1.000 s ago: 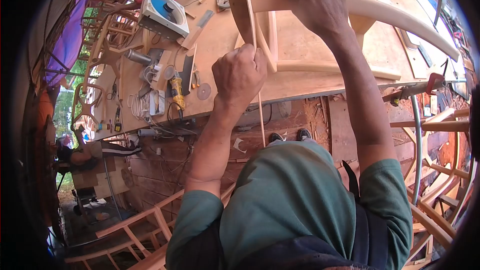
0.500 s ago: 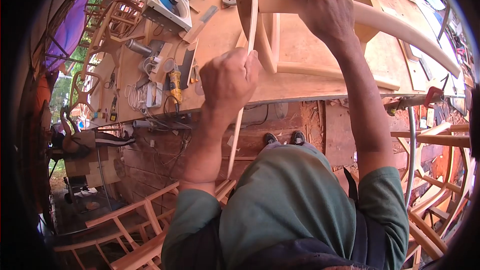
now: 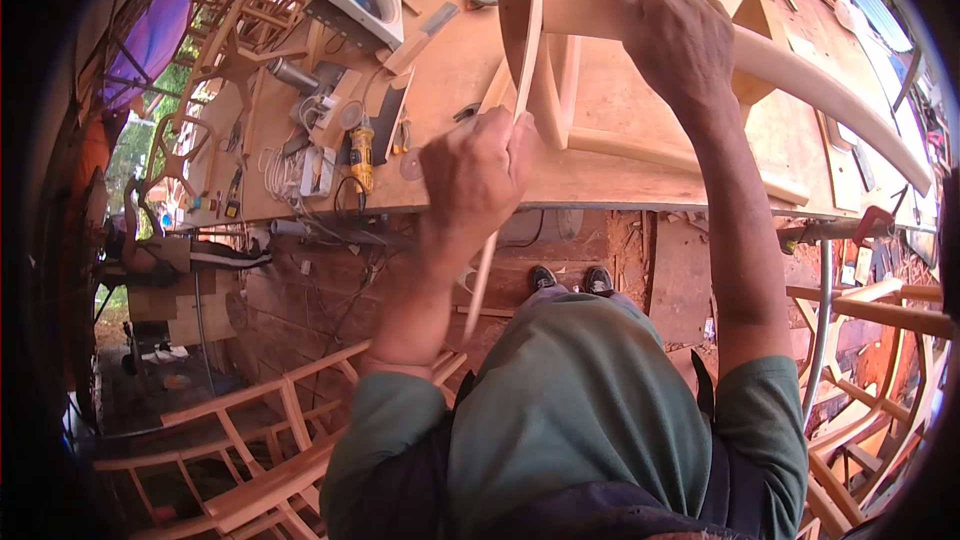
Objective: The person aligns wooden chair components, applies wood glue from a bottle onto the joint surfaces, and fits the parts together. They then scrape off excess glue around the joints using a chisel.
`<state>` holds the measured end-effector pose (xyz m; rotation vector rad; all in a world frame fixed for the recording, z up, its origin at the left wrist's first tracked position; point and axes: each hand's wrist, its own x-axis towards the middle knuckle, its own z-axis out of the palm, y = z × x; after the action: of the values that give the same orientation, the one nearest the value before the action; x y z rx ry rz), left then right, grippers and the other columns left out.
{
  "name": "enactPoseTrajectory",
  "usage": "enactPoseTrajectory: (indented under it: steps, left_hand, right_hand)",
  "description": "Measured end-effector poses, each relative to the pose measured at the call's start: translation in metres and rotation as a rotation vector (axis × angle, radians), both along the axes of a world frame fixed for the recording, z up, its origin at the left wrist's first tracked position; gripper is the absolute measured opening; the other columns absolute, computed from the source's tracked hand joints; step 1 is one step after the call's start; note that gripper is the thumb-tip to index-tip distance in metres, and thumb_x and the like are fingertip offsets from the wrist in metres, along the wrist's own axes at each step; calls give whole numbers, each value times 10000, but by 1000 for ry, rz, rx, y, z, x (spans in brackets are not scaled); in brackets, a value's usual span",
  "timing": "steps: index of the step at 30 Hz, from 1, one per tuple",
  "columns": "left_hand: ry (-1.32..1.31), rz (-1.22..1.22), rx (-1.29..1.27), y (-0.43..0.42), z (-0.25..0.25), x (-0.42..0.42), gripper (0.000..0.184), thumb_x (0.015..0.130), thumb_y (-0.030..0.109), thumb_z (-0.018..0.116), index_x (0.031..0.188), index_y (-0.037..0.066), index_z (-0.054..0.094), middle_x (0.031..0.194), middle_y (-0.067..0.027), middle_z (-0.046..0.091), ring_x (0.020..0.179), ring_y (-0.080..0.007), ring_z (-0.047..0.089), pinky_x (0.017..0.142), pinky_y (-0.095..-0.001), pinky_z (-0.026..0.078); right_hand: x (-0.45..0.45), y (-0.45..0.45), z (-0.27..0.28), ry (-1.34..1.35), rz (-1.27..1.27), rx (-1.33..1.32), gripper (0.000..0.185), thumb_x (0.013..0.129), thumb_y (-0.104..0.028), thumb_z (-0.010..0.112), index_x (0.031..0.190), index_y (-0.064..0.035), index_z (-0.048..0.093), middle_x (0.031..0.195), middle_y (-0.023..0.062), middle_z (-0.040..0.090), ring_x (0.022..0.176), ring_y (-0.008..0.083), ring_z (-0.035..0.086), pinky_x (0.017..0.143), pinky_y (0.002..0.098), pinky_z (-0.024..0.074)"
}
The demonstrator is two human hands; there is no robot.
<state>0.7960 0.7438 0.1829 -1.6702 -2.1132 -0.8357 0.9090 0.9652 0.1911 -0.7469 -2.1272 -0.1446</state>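
The person is standing at the near edge of the counter (image 3: 650, 90), where a partly shaped wooden frame is lying: a thick curved rail (image 3: 850, 85) is reaching off to the right, a broad curved board (image 3: 517, 5) is rising at its left end, and a slimmer lower rail (image 3: 690, 161) is running nearer the counter's edge.

The left hand (image 3: 478, 168) is holding a thin pale strip (image 3: 481, 285) just below the board's narrow edge, while the right hand (image 3: 680, 45) is bracing the rail. Good handling here is seemingly depending on that brace: the right hand is best bearing down firmly, so that the frame is not rocking under any force from the left. The strip is probably wanting an even tension and a line matching the board's edge, since a slanting or uneven pull is likely marking one side more than the other. The left wrist is best staying straight, with the forearm following the strip's line.

As for the fingers, those of the left hand are curling into a tight fist around the strip, leaving no visible gap; whether the strip is pressing on the board above the fist is not showing clearly. The right fingers are wrapping over the top of the thick rail in a closed, broad grip, with the thumb lying toward the board; their hold underneath is hidden.
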Motion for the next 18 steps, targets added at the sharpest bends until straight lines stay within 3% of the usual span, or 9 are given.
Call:
enactPoseTrajectory:
  steps: [3,4,9,13,18]
  left_hand:
    - [-11,-15,-152,-9,27,0,280,931,177,661,697,56,566,625,-155,615,577,-391,634,506,-468,476]
    - [7,-20,-95,-6,20,1,294,934,191,663,693,53,568,614,-163,615,557,-386,636,487,-463,473]
    - [-16,44,161,45,-79,-9,312,941,171,662,682,38,550,575,-178,600,493,-365,616,441,-443,452]
    - [7,47,247,56,-91,-10,347,957,178,679,665,55,537,573,-159,560,506,-366,594,463,-441,437]
    - [-91,46,11,-2,-15,4,317,950,186,693,689,48,577,569,-154,572,504,-365,585,467,-439,421]
  right_hand:
    - [-1,-1,-3,11,16,33,525,1037,-480,512,720,-88,656,698,107,684,700,307,692,691,465,493]
    - [-1,-1,-4,21,14,44,526,1037,-482,512,719,-89,656,693,104,684,698,303,693,688,461,493]
    - [-4,5,-3,23,0,37,537,1040,-490,508,708,-94,653,665,92,668,674,297,688,678,453,492]
    - [-3,4,-3,13,9,37,537,1041,-488,508,705,-94,650,664,92,667,664,299,686,673,448,490]
    - [-1,4,0,-6,19,32,531,1040,-481,515,703,-93,648,654,90,660,675,290,691,671,441,493]
